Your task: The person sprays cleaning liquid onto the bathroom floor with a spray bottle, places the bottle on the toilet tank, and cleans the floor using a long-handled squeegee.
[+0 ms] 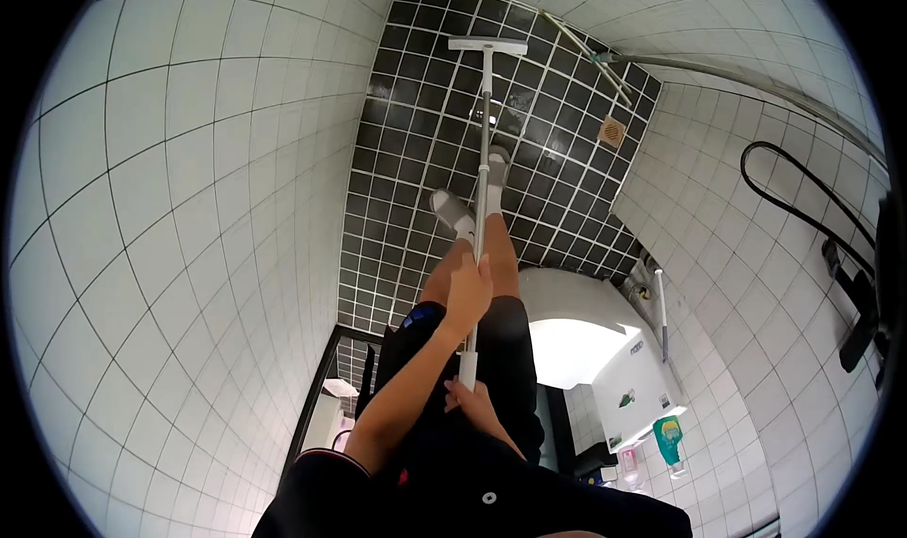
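A long-handled floor squeegee [482,198] reaches across a dark tiled floor [406,170], its wide head [487,45] near the floor's far edge. The left hand [469,292] grips the shaft partway along; the right hand [475,406] is wrapped round the white end grip [468,370], a spread hold that probably gives leverage and steadies the head. Slippers [449,207] stand either side of the shaft, seemingly for balance. A square drain [612,132] sits by the floor's right edge.
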A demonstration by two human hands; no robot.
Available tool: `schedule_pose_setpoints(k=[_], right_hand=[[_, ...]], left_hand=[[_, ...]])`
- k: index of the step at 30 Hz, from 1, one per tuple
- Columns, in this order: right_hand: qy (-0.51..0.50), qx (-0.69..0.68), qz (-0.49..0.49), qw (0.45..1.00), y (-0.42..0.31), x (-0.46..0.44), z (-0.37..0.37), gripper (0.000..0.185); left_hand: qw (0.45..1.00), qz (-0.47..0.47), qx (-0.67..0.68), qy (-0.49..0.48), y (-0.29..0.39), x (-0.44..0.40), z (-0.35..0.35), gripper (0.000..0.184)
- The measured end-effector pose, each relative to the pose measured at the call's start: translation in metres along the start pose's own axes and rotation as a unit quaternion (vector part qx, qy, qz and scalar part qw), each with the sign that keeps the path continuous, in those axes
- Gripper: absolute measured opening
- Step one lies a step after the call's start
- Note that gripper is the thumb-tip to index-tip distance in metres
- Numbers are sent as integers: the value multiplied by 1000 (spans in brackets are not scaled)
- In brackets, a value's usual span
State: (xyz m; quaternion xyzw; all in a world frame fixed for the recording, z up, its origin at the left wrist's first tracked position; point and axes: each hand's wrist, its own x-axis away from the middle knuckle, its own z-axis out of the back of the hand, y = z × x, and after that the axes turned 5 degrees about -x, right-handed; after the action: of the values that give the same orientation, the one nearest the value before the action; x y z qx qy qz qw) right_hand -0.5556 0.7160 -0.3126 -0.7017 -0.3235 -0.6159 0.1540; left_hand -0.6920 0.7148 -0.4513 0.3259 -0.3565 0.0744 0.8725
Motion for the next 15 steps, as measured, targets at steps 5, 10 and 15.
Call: schedule_pose_setpoints(k=[5, 10, 15], right_hand=[[-32, -41, -23, 998, -13, -23, -8, 23], [-54, -170, -80, 981, -14, -28, -26, 21], [-64, -93, -42, 993, -17, -13, -62, 23]], left_hand=[[998, 38, -12, -42, -26, -20, -15, 40], [997, 12, -72, -4, -6, -30, 7, 40], [996, 21, -72, -47, -9, -35, 39, 38]])
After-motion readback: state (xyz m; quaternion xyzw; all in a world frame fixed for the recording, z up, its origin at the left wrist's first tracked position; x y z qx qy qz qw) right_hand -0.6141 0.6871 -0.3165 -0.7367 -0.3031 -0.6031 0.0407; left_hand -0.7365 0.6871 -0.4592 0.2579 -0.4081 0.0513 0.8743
